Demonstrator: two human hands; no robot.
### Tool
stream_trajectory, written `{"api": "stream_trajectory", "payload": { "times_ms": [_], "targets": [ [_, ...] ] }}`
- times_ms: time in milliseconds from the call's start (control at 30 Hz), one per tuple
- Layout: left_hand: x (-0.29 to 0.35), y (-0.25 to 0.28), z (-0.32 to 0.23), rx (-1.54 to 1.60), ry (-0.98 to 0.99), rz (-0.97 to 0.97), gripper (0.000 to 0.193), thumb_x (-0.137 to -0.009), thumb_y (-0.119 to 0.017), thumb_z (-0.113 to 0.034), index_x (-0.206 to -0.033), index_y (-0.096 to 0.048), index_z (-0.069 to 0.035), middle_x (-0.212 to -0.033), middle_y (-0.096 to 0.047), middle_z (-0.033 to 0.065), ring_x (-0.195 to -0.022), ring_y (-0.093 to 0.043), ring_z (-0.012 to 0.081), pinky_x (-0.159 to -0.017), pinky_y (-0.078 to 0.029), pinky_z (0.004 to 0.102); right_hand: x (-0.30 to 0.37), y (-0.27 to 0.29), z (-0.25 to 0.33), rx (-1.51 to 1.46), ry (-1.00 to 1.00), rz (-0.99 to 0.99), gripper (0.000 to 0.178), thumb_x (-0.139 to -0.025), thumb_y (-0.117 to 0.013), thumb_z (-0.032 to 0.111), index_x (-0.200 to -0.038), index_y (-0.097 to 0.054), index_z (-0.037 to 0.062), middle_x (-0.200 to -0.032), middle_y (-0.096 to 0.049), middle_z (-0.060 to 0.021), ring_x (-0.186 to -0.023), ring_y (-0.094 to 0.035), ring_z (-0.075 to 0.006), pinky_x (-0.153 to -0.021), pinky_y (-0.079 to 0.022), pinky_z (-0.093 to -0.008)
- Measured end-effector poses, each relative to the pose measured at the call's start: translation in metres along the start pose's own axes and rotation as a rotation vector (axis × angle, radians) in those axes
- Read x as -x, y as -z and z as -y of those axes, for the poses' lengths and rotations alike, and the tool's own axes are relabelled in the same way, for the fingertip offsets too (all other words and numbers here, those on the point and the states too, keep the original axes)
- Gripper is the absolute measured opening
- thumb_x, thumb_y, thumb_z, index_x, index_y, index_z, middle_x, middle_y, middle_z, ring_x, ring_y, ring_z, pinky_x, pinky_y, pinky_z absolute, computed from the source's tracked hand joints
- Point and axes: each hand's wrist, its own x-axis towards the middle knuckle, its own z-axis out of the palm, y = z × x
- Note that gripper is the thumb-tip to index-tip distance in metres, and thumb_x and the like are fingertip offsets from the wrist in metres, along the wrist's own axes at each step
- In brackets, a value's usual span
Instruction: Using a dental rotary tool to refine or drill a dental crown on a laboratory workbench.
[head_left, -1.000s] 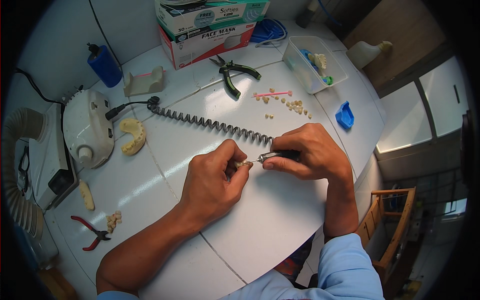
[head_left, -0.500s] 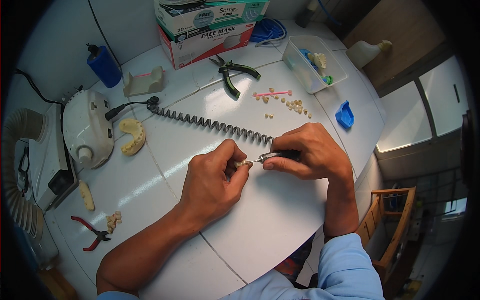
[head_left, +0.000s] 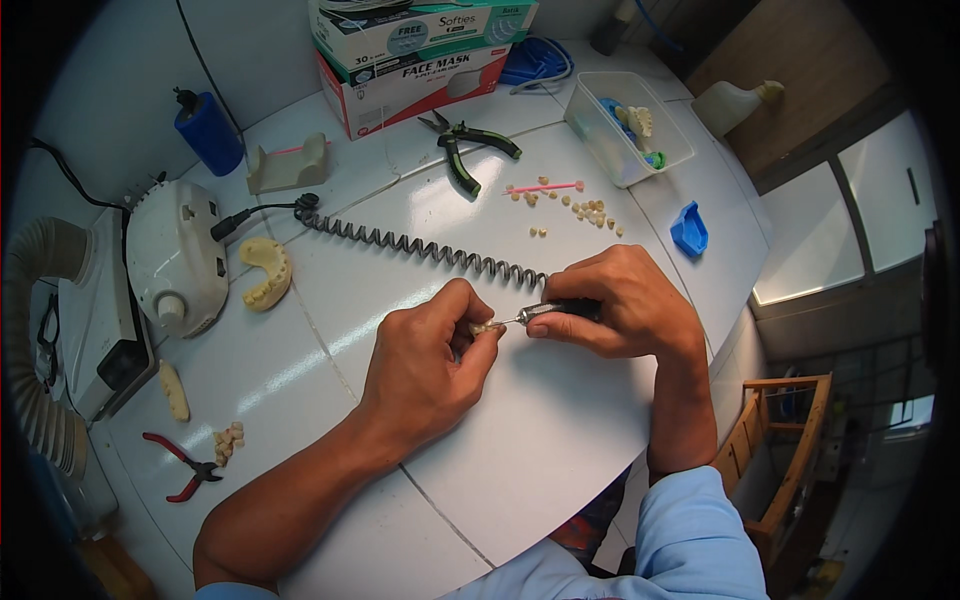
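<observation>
Over the middle of the white tiled table, my left hand pinches a small cream dental piece that looks like a few joined teeth; most of it is hidden by the fingers. My right hand is wrapped round a dark rotary handpiece. Its thin metal bit points left and meets the dental piece at my left fingertips. From the handpiece a coiled black cord runs up and left toward a white control unit.
Beyond my hands lie loose teeth, a pink stick, green-black pliers and a clear tub. A blue piece lies at the right. Leftward are a plaster jaw model, red-handled cutters and a ribbed hose.
</observation>
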Motion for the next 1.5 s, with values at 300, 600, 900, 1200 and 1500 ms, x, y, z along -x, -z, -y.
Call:
{"api": "stream_trajectory", "payload": {
  "times_ms": [300, 600, 900, 1200, 1500],
  "targets": [
    [0.0000, 0.0009, -0.0015, -0.010, 0.011, 0.009, 0.015, -0.097, -0.079, -0.005, -0.095, -0.068, 0.004, -0.078, -0.078, 0.0098, -0.065, -0.071, 0.0100, -0.061, -0.056, 0.0266, 0.0006, -0.0008, -0.0006, 0.011, -0.014, -0.006, 0.054, -0.096, -0.082, 0.056, -0.074, -0.074, 0.0075, -0.058, -0.063, -0.0101, -0.054, -0.063, -0.0337, -0.055, -0.047, -0.0438],
    [0.0001, -0.0012, 0.0023, -0.018, 0.023, -0.006, 0.017, -0.097, -0.081, -0.007, -0.096, -0.068, 0.003, -0.079, -0.078, 0.0093, -0.066, -0.072, 0.0099, -0.062, -0.056, 0.0266, 0.0014, -0.0008, -0.0011, -0.005, -0.001, -0.017, 0.054, -0.095, -0.082, 0.056, -0.073, -0.073, 0.0077, -0.058, -0.062, -0.0100, -0.054, -0.063, -0.0335, -0.055, -0.047, -0.0436],
    [0.0005, -0.0002, 0.0014, -0.017, 0.026, -0.005, 0.017, -0.097, -0.081, -0.007, -0.096, -0.068, 0.004, -0.080, -0.078, 0.0091, -0.067, -0.072, 0.0092, -0.062, -0.057, 0.0262, 0.0006, -0.0001, -0.0011, -0.001, 0.004, -0.008, 0.053, -0.095, -0.082, 0.055, -0.074, -0.073, 0.0074, -0.058, -0.062, -0.0103, -0.054, -0.062, -0.0337, -0.055, -0.047, -0.0435],
    [0.0004, -0.0001, 0.0011, -0.005, 0.030, 0.002, 0.016, -0.097, -0.080, -0.005, -0.095, -0.067, 0.004, -0.080, -0.079, 0.0099, -0.067, -0.071, 0.0088, -0.062, -0.056, 0.0259, 0.0006, 0.0007, 0.0002, 0.004, -0.003, 0.005, 0.054, -0.095, -0.082, 0.056, -0.074, -0.073, 0.0069, -0.058, -0.062, -0.0107, -0.054, -0.062, -0.0341, -0.055, -0.047, -0.0435],
    [0.0006, 0.0001, 0.0010, -0.011, 0.009, 0.001, 0.015, -0.097, -0.079, -0.004, -0.095, -0.067, 0.004, -0.078, -0.078, 0.0101, -0.065, -0.070, 0.0087, -0.060, -0.054, 0.0261, 0.0009, -0.0005, -0.0012, -0.002, 0.004, -0.007, 0.055, -0.095, -0.082, 0.056, -0.073, -0.073, 0.0070, -0.058, -0.062, -0.0106, -0.054, -0.062, -0.0344, -0.056, -0.047, -0.0437]
  ]
}}
